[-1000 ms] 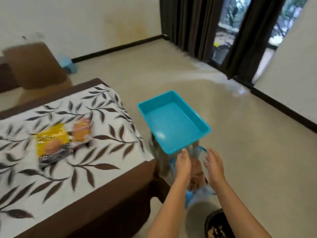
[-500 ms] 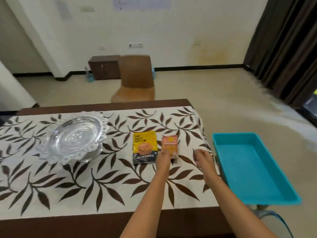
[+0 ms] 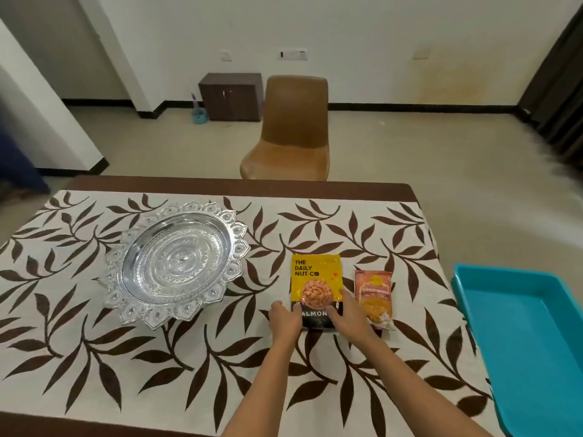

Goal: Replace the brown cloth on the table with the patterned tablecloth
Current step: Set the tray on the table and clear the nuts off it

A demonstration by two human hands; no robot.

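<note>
A white tablecloth with brown leaves [image 3: 220, 367] covers the table, and a brown cloth [image 3: 239, 186] shows beneath it along the far and near edges. On the patterned cloth lies a yellow and black almond packet [image 3: 315, 279]. My left hand [image 3: 284, 320] curls at the packet's lower left corner, thumb on its edge. My right hand [image 3: 350, 313] rests on the packet's lower right side with the fingers stretched out. An orange snack packet [image 3: 373, 294] lies just right of it.
A large ornate silver plate [image 3: 176, 263] sits on the left half of the table. A blue plastic tray [image 3: 530, 335] stands off the table's right end. A brown chair [image 3: 290, 134] faces the far side, with a dark cabinet [image 3: 232, 96] by the wall.
The view swung from the blue tray to the table. Both hands moved left from the orange packet and the table's right edge onto the almond packet.
</note>
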